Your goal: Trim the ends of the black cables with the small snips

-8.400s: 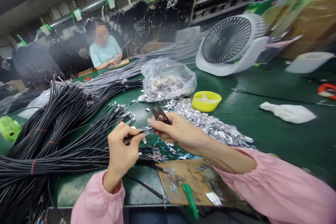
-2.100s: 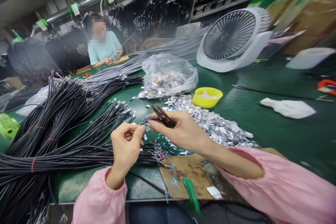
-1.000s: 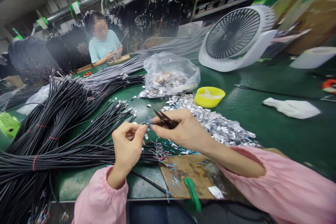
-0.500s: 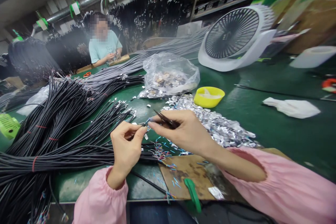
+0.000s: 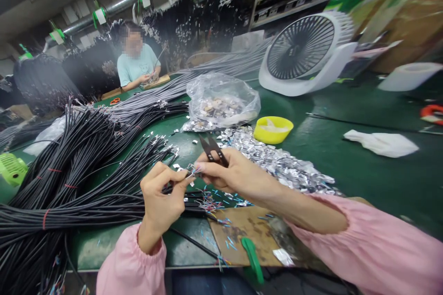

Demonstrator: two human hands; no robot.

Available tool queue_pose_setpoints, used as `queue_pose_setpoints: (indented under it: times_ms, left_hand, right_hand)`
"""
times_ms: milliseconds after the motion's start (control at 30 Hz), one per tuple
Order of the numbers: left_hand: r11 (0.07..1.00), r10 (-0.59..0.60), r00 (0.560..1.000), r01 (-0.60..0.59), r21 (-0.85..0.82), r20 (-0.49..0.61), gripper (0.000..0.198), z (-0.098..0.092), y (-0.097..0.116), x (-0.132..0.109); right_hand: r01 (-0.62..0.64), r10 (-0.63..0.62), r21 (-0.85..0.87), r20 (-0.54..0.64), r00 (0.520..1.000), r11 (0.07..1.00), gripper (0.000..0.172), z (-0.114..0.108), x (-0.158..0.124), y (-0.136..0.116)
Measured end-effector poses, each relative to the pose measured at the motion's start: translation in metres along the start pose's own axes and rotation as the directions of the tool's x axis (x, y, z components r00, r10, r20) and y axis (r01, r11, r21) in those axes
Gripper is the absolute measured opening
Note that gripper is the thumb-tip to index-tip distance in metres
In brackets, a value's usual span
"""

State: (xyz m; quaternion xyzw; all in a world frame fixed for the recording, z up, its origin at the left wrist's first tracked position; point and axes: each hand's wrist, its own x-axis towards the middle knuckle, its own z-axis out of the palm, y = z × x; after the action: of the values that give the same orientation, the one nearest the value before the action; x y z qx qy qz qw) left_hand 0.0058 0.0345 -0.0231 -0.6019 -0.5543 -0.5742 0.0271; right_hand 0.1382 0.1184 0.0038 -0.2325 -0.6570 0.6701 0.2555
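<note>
Near the middle of the head view, my left hand [image 5: 164, 196] pinches the end of a black cable, whose thin coloured wires [image 5: 194, 171] fan out past the fingertips. My right hand [image 5: 238, 173] touches those wires with thumb and finger and also carries small dark thread snips [image 5: 212, 150], blades up and apart. Black cable bundles [image 5: 86, 209] tied with red bands lie left of my hands. Behind and beyond my right hand spreads a heap of silver foil scraps [image 5: 294, 166].
A white fan [image 5: 304, 50], a yellow dish [image 5: 273, 130] and a clear bag of scraps [image 5: 224, 101] stand beyond my hands. A brown board [image 5: 242, 235] with a green-handled tool [image 5: 252, 258] lies at the front edge. Another person [image 5: 138, 64] sits across the table.
The snips have turned in my right hand, so both blades now show, spread and pointing up. The coloured wires are more visible between my fingertips. The view has shifted slightly.
</note>
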Motion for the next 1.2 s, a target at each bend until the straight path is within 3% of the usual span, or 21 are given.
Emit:
queue_pose_setpoints:
  times_ms: [100,167,367,667,900,1067,1200]
  left_hand:
    - [0.974,0.194,0.98,-0.185,0.131,-0.053,0.016,0.0,-0.004,-0.003]
    - [0.956,0.267,0.959,-0.25,0.156,-0.1,0.019,0.0,-0.006,-0.002]
    - [0.985,0.129,0.961,-0.096,0.144,-0.244,0.016,-0.004,-0.005,0.002]
    - [0.974,0.208,0.956,-0.184,0.128,-0.206,0.017,-0.003,-0.007,-0.002]
    - [0.93,0.293,0.946,-0.247,0.274,-0.141,0.018,-0.007,0.0,0.001]
    - [0.795,0.446,0.892,-0.356,0.492,-0.075,0.019,-0.007,0.006,0.005]
    - [0.672,0.502,0.865,-0.395,0.627,0.008,0.02,-0.008,0.007,0.005]
  right_hand:
    - [0.215,-0.231,-0.22,-0.054,0.971,0.952,0.036,0.001,-0.001,0.004]
    - [0.288,-0.337,-0.345,-0.089,0.937,0.893,0.037,0.0,-0.001,0.008]
    - [0.397,-0.528,-0.525,-0.123,0.84,0.753,0.03,-0.001,0.0,0.017]
    - [0.452,-0.531,-0.457,-0.054,0.846,0.767,0.023,0.003,-0.004,0.009]
    - [0.437,-0.515,-0.447,-0.062,0.855,0.781,0.024,0.002,-0.004,0.009]
    - [0.441,-0.527,-0.465,-0.066,0.847,0.768,0.024,0.002,-0.006,0.007]
    - [0.439,-0.52,-0.463,-0.057,0.852,0.77,0.023,0.002,-0.005,0.007]
